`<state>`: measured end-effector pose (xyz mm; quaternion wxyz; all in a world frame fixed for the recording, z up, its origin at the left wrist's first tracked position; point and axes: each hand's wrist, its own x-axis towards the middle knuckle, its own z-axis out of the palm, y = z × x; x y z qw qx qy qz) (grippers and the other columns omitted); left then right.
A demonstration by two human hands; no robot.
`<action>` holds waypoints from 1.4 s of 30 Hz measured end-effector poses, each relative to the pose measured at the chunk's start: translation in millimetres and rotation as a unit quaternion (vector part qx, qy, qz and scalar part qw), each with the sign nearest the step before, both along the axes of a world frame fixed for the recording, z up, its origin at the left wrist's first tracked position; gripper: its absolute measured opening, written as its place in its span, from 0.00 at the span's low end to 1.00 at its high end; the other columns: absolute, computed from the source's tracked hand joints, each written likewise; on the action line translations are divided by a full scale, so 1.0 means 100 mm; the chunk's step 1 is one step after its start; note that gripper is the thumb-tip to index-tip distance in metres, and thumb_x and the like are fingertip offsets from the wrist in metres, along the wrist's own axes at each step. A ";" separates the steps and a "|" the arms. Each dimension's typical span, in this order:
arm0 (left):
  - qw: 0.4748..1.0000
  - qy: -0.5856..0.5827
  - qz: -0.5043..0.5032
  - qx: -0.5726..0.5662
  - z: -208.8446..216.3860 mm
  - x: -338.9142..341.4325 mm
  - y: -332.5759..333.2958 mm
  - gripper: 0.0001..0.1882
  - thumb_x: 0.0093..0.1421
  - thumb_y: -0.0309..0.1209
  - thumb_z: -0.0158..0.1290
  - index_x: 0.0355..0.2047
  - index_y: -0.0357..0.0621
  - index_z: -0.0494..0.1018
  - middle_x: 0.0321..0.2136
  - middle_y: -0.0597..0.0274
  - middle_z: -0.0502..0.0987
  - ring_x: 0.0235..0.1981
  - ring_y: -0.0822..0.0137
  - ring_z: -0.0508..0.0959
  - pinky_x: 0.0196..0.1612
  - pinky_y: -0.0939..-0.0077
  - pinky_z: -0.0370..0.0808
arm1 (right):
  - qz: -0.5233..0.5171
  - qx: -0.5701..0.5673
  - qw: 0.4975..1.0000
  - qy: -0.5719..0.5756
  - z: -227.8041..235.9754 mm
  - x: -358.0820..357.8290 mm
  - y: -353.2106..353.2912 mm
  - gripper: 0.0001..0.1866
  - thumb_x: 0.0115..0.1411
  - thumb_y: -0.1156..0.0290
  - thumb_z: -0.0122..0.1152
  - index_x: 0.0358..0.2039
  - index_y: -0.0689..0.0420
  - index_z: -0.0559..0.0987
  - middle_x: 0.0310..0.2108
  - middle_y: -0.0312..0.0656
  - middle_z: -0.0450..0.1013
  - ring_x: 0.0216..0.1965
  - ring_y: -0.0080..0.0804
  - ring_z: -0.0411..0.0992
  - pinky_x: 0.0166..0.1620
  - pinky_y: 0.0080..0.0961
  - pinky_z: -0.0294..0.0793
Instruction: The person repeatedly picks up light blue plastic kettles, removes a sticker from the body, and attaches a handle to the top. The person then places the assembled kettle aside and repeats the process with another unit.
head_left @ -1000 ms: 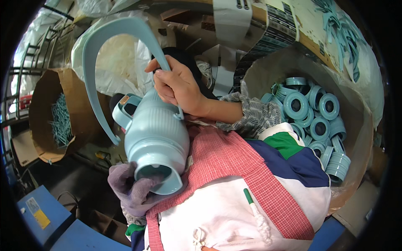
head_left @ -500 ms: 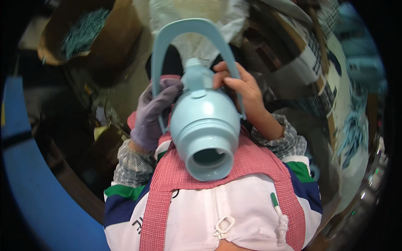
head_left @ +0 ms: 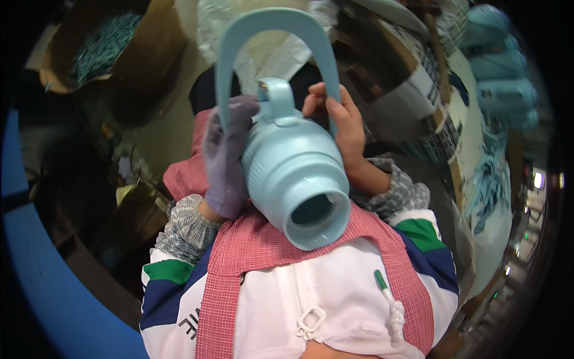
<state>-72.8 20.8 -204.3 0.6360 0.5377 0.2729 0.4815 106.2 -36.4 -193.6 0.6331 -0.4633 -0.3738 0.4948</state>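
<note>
Gloved left hand (head_left: 226, 158) wraps the left side of the pale blue jug (head_left: 293, 173), held close against the apron (head_left: 251, 251). Bare right hand (head_left: 341, 128) pinches its handle (head_left: 272, 36) on the far right, fingers clamped together.

The left hand (head_left: 226, 160) wears a soft purple-grey knitted glove; the right hand (head_left: 341, 128) is bare. Both forearms are covered by grey-and-white patterned sleeve covers (head_left: 185, 230) gathered at the wrist. Under them is a white jacket (head_left: 269, 311) with green and navy bands on the sleeves and a white zip pull. Over it hangs a red-and-white checked apron (head_left: 239, 263). A green pen (head_left: 384, 286) is clipped at the chest.
</note>
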 end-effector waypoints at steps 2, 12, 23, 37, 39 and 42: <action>0.998 -0.003 0.023 0.061 0.08 0.05 0.07 0.15 0.63 0.38 0.45 0.39 0.38 0.71 0.43 0.56 0.71 0.44 0.67 0.70 0.49 0.72 0.65 | -0.059 0.091 0.993 -0.052 -0.07 0.03 0.09 0.13 0.65 0.66 0.41 0.44 0.61 0.67 0.35 0.36 0.67 0.35 0.18 0.64 0.45 0.17 0.62; 0.997 -0.066 -0.028 -0.022 0.21 0.35 0.14 0.12 0.64 0.35 0.45 0.37 0.38 0.70 0.42 0.55 0.73 0.44 0.67 0.73 0.49 0.72 0.69 | 0.223 -0.041 0.853 -0.470 1.26 0.51 -0.14 0.15 0.51 0.69 0.65 0.38 0.61 0.74 0.25 0.36 0.69 0.25 0.19 0.67 0.28 0.16 0.67; 0.981 -0.006 -0.025 0.192 0.34 0.37 0.03 0.06 0.60 0.26 0.49 0.36 0.36 0.71 0.40 0.55 0.72 0.44 0.65 0.72 0.49 0.71 0.66 | 0.065 0.048 0.648 -0.758 1.09 0.27 -0.22 0.19 0.45 0.75 0.59 0.38 0.59 0.65 0.30 0.47 0.70 0.30 0.46 0.73 0.33 0.36 0.74; 0.863 0.002 -0.289 0.414 1.47 0.94 1.17 0.08 0.50 0.19 0.51 0.31 0.36 0.76 0.45 0.52 0.71 0.47 0.61 0.72 0.44 0.75 0.71 | -0.208 0.193 0.926 -0.250 1.14 1.72 -0.46 0.15 0.59 0.72 0.53 0.48 0.55 0.71 0.36 0.40 0.73 0.35 0.23 0.71 0.35 0.21 0.74; 0.827 0.106 -0.399 0.382 1.35 1.12 1.10 0.09 0.49 0.17 0.51 0.30 0.37 0.78 0.48 0.52 0.71 0.50 0.62 0.71 0.45 0.76 0.71 | -0.405 0.130 0.841 -0.335 1.40 2.36 -1.09 0.13 0.61 0.75 0.48 0.48 0.55 0.71 0.41 0.39 0.73 0.42 0.25 0.70 0.42 0.20 0.73; 0.786 0.291 -0.481 0.258 1.01 1.10 1.01 0.15 0.42 0.12 0.49 0.30 0.36 0.79 0.46 0.49 0.72 0.49 0.61 0.72 0.48 0.74 0.69 | -0.577 0.207 0.648 -0.452 1.35 3.54 -1.95 0.25 0.60 0.70 0.50 0.58 0.52 0.60 0.43 0.45 0.70 0.38 0.33 0.69 0.39 0.28 0.70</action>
